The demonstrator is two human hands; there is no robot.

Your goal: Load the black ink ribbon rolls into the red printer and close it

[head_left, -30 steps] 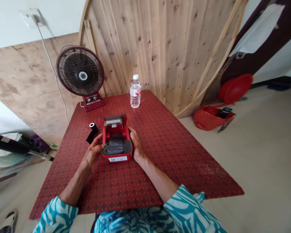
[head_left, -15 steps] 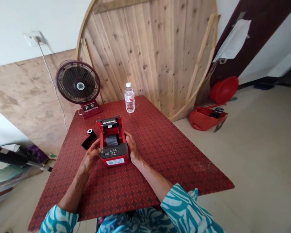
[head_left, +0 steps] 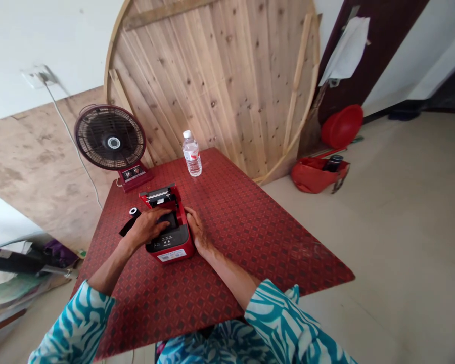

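A small red label printer (head_left: 172, 245) with its lid raised stands on the red patterned table (head_left: 231, 227). My left hand (head_left: 147, 227) lies over the printer's open paper bay, fingers reaching in; whether they hold anything is hidden. My right hand (head_left: 195, 233) presses flat against the printer's right side, fingers together. A black roll with a white core (head_left: 129, 221) lies on the table just left of the printer, partly behind my left hand.
A dark red desk fan (head_left: 111, 144) and a clear water bottle (head_left: 191, 154) stand at the table's far edge. A round wooden tabletop (head_left: 227, 76) leans on the wall behind. A red bag (head_left: 314, 174) and red basin (head_left: 341, 126) lie on the floor, right.
My left hand moved from the printer's left side up over its open bay. The view swung right and pulled back, so everything sits further left in the picture.
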